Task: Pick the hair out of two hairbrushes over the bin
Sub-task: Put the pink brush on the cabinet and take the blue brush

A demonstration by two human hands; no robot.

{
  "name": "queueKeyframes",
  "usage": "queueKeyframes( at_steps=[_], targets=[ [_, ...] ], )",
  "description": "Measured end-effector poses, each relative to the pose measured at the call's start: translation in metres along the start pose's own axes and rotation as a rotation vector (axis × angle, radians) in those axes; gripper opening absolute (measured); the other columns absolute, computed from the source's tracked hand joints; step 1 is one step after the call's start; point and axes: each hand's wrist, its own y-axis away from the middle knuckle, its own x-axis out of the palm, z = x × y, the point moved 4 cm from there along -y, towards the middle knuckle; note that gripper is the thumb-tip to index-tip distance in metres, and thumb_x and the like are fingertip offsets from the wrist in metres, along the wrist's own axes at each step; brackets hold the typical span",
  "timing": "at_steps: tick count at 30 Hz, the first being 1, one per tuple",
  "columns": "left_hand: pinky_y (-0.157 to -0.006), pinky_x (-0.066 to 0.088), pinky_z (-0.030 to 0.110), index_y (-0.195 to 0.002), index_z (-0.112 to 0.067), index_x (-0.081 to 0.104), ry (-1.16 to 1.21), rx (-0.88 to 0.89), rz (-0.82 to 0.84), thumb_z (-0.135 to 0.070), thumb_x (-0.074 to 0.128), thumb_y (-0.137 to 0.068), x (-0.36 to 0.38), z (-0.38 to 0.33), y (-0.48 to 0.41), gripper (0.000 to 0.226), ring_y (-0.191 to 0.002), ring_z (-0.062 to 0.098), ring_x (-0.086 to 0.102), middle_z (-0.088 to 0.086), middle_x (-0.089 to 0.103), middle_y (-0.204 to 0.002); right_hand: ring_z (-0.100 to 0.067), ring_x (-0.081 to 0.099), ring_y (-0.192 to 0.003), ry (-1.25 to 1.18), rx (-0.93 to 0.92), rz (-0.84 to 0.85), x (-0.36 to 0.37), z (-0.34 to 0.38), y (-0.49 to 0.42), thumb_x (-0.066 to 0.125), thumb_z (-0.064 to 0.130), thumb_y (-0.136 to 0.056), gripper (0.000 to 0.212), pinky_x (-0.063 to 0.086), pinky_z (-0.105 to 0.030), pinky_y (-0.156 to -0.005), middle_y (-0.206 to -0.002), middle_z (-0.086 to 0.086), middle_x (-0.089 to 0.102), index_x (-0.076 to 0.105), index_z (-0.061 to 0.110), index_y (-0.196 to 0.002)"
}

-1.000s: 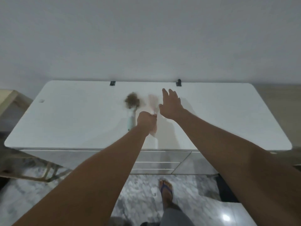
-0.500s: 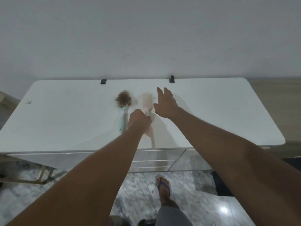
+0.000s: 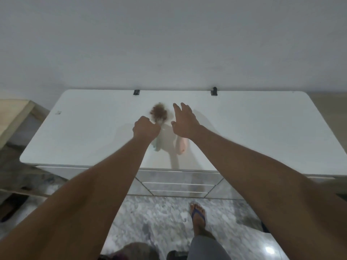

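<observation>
While the left hand [image 3: 145,128] is curled in a fist round the neck of the teal hairbrush [image 3: 157,145], apparently to lift it, the right hand [image 3: 185,121] hangs spread and holding nothing just above the pink hairbrush [image 3: 181,148]; the two hands are near each other but apart. Both brushes lie side by side near the middle of the white table [image 3: 93,132], handles toward the person, handy for a pick-up; a brown clump of hair [image 3: 158,113] fills the teal one's bristles, so picking looks not yet begun. No bin shows for certain. Behind stands a plain pale wall [image 3: 169,44]; below, a mottled stone floor [image 3: 159,222] and a foot in a blue sandal [image 3: 197,214].
</observation>
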Motion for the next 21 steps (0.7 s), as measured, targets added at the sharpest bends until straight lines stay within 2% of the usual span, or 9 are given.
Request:
queueKeyframes(
  at_steps=[2,3,6,8,10,12,13,17,21],
  targets=[
    [-0.081,0.047,0.031,-0.102,-0.01,0.058,-0.061,-0.039,0.098,-0.041,0.065,-0.086,0.013,0.008,0.004,0.036,-0.11,0.032,0.062,0.01,0.064,-0.106,-0.037,0.026,-0.141,0.014,-0.005,0.023,0.012,0.004,0.001,0.055,0.028,-0.096,0.07,0.036,-0.046,-0.109,-0.154,-0.02,0.024,0.019,0.01,-0.153],
    [-0.077,0.047,0.03,-0.098,-0.011,0.055,-0.069,-0.043,0.131,-0.041,0.067,-0.084,0.02,0.01,0.006,0.035,-0.107,0.032,0.063,0.009,0.063,-0.103,-0.038,0.025,-0.142,0.022,-0.009,0.034,0.017,0.005,0.001,0.055,0.027,-0.095,0.07,0.036,-0.046,-0.11,-0.154,-0.021,0.023,0.018,0.01,-0.153],
    [-0.073,0.047,0.03,-0.103,-0.009,0.059,-0.069,-0.036,0.157,-0.028,0.067,-0.079,0.034,0.013,0.008,0.032,-0.102,0.031,0.063,0.01,0.064,-0.109,-0.039,0.024,-0.143,0.041,-0.028,0.046,0.023,0.005,-0.001,0.056,0.027,-0.095,0.07,0.035,-0.047,-0.111,-0.155,-0.022,0.023,0.019,0.009,-0.152],
    [-0.068,0.048,0.03,-0.097,-0.008,0.06,-0.016,-0.057,0.16,-0.016,0.063,-0.077,0.036,0.011,0.008,0.022,-0.093,0.031,0.064,0.01,0.064,-0.099,-0.039,0.024,-0.143,0.049,-0.036,0.046,0.024,0.004,-0.003,0.057,0.027,-0.095,0.071,0.035,-0.047,-0.111,-0.154,-0.022,0.023,0.019,0.009,-0.152],
    [-0.065,0.048,0.03,-0.081,-0.007,0.057,0.133,-0.116,0.153,-0.009,0.06,-0.077,0.035,0.011,0.006,0.005,-0.077,0.032,0.061,0.01,0.061,-0.081,-0.039,0.021,-0.145,0.045,-0.026,0.051,0.023,0.001,-0.005,0.057,0.027,-0.095,0.072,0.033,-0.047,-0.113,-0.156,-0.021,0.021,0.018,0.01,-0.153],
    [-0.064,0.044,0.032,-0.065,-0.009,0.047,0.35,-0.2,0.143,-0.003,0.058,-0.079,0.033,0.014,0.003,0.019,-0.066,0.029,0.049,0.008,0.049,-0.066,-0.039,0.017,-0.147,0.039,-0.013,0.06,0.022,-0.003,-0.007,0.056,0.028,-0.095,0.072,0.031,-0.047,-0.114,-0.158,-0.021,0.018,0.017,0.01,-0.154],
    [-0.066,0.043,0.033,-0.063,-0.009,0.045,0.456,-0.254,0.155,0.0,0.059,-0.08,0.032,0.016,0.002,0.024,-0.063,0.027,0.045,0.008,0.045,-0.064,-0.039,0.016,-0.147,0.039,-0.01,0.063,0.021,-0.003,-0.008,0.055,0.028,-0.096,0.072,0.03,-0.047,-0.114,-0.158,-0.021,0.017,0.017,0.01,-0.154],
    [-0.071,0.052,0.036,-0.073,-0.009,0.055,0.785,-0.406,0.273,0.005,0.066,-0.087,0.018,0.025,0.012,0.023,-0.066,0.02,0.048,0.009,0.052,-0.077,-0.04,0.014,-0.148,0.04,-0.029,0.072,0.021,0.006,-0.012,0.054,0.028,-0.097,0.072,0.029,-0.048,-0.115,-0.159,-0.021,0.015,0.015,0.01,-0.154],
    [-0.057,0.04,0.029,-0.08,-0.004,0.057,1.096,-0.487,0.327,0.0,0.056,-0.096,-0.004,0.052,0.02,0.016,-0.066,0.019,0.049,0.01,0.056,-0.081,-0.038,0.016,-0.147,0.03,-0.094,0.08,0.026,0.041,-0.011,0.054,0.026,-0.096,0.071,0.028,-0.047,-0.115,-0.158,-0.021,0.018,0.016,0.01,-0.154]
  ],
)
